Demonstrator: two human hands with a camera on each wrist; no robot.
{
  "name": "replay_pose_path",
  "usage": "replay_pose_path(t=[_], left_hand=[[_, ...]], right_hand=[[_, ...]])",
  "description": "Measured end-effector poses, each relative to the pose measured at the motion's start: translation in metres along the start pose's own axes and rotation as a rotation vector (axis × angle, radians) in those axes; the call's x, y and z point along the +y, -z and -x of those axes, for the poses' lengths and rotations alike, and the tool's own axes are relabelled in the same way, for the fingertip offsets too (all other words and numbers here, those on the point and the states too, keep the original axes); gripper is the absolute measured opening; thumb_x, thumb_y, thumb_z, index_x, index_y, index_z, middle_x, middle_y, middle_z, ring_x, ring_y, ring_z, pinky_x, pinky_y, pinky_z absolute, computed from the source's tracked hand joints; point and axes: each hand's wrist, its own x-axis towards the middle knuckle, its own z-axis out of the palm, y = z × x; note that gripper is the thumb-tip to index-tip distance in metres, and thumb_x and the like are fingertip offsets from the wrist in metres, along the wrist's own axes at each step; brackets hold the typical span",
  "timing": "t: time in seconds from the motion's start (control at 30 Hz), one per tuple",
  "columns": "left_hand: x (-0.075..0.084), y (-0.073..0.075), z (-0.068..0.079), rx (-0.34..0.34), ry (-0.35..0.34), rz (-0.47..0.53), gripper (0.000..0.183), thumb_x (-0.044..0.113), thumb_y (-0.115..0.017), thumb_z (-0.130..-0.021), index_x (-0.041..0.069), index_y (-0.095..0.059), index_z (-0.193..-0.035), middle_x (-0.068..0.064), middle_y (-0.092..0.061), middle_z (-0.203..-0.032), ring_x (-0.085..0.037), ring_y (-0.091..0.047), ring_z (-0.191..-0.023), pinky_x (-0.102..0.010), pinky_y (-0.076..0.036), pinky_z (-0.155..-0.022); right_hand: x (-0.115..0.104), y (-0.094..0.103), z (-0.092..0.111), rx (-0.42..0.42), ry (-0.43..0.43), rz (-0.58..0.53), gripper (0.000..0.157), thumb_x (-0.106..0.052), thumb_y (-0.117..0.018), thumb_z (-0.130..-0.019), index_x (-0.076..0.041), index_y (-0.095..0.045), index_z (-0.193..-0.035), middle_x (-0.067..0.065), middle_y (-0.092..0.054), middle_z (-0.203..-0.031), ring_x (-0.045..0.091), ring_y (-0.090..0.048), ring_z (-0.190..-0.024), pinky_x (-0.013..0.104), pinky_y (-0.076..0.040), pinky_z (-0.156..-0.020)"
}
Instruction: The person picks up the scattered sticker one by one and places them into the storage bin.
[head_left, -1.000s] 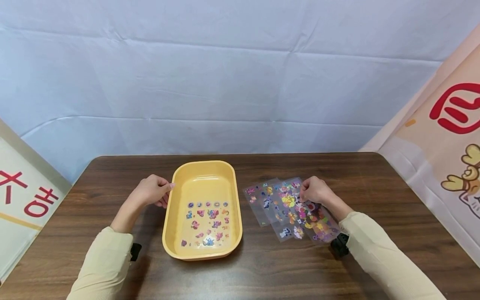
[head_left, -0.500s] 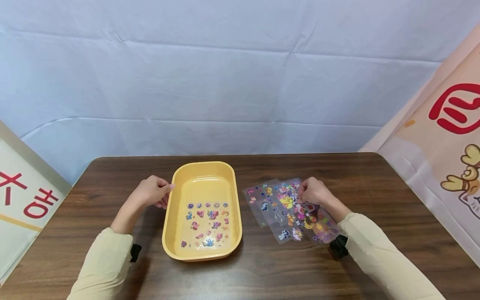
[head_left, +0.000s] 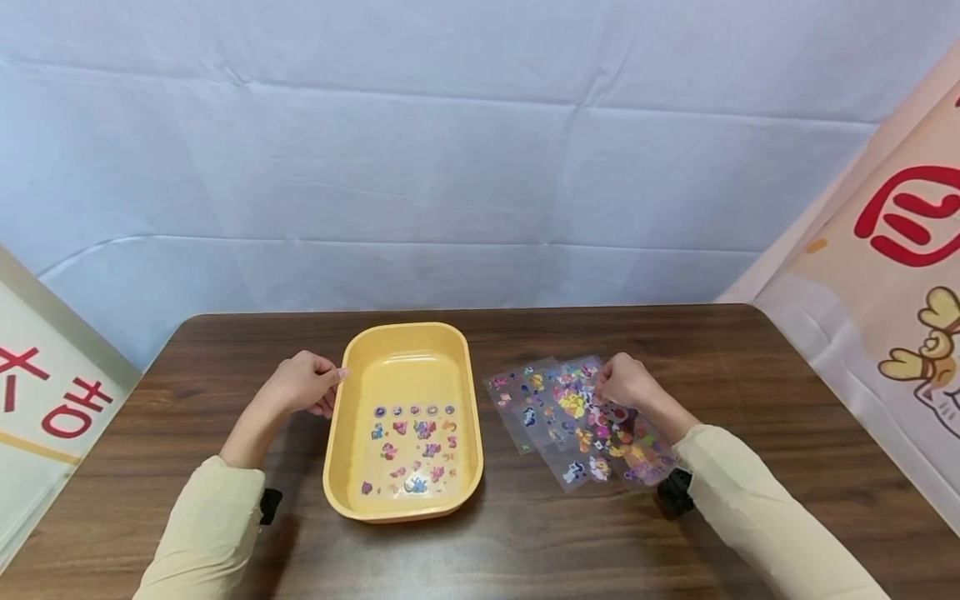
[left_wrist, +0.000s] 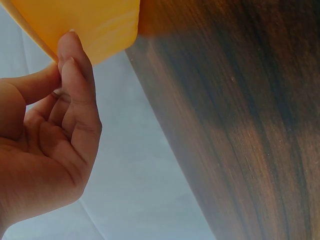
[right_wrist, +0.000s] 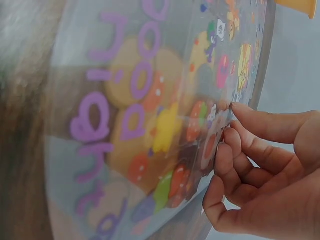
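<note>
My left hand [head_left: 306, 383] pinches the left rim of a yellow tray [head_left: 330, 467]; in the left wrist view, the thumb and fingers meet at the tray's edge [left_wrist: 30, 30]. Inside the tray lies a clear sticker sheet [head_left: 408, 458] with small colourful figures. To the right of the tray, my right hand [head_left: 633, 387] pinches the edge of clear sticker sheets [head_left: 573, 425], which overlap in a fan. Close up in the right wrist view, a sticker sheet [right_wrist: 165, 125] with purple letters and fruit-like prints reaches the fingertips. How many sheets the fingers hold I cannot tell.
All of this is on a dark wood-grain table [head_left: 525, 542] with rounded far corners. A pale cloth backdrop [head_left: 480, 167] hangs behind it. Printed banners stand at the left [head_left: 60, 392] and right [head_left: 892, 292]. Black wrist straps show at both cuffs.
Both hands and the tray stay nearly where they were. The lower part of the fanned sticker sheets has shifted very slightly.
</note>
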Motion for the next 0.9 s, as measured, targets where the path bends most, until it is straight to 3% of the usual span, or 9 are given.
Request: replay_pose_path(t=[0.27, 0.5, 0.9], left_hand=[[0.0014, 0.0, 0.0011, 0.0, -0.005, -0.004, 0.03, 0.017, -0.047, -0.096, -0.005, -0.065, -0.086, -0.005, -0.061, -0.06, -0.016, -0.062, -0.055, -0.034, -0.053, -0.058], [0.0022, -0.001, 0.0034, 0.005, -0.008, -0.013, 0.03, 0.018, -0.048, -0.096, -0.005, -0.065, -0.085, -0.005, -0.061, -0.061, -0.016, -0.061, -0.055, -0.033, -0.053, -0.057], [0.0015, -0.0002, 0.001, 0.004, -0.005, -0.015, 0.03, 0.017, -0.047, -0.096, -0.005, -0.065, -0.087, -0.004, -0.06, -0.06, -0.015, -0.061, -0.055, -0.032, -0.053, -0.057]], right_hand=[[0.0011, 0.0016, 0.0014, -0.032, 0.01, -0.003, 0.032, 0.006, -0.054, -0.081, -0.008, -0.045, -0.053, 0.001, -0.047, -0.053, 0.009, -0.026, -0.044, 0.024, -0.025, -0.045], [-0.0011, 0.0003, 0.0039, -0.039, 0.022, 0.016, 0.037, 0.003, -0.059, -0.08, -0.011, -0.04, -0.052, -0.003, -0.035, -0.048, 0.009, -0.025, -0.044, 0.024, -0.026, -0.045], [-0.0005, -0.0004, 0.0042, -0.037, 0.021, 0.011, 0.03, 0.005, -0.059, -0.079, -0.007, -0.047, -0.055, 0.002, -0.045, -0.052, 0.01, -0.026, -0.045, 0.025, -0.026, -0.045]])
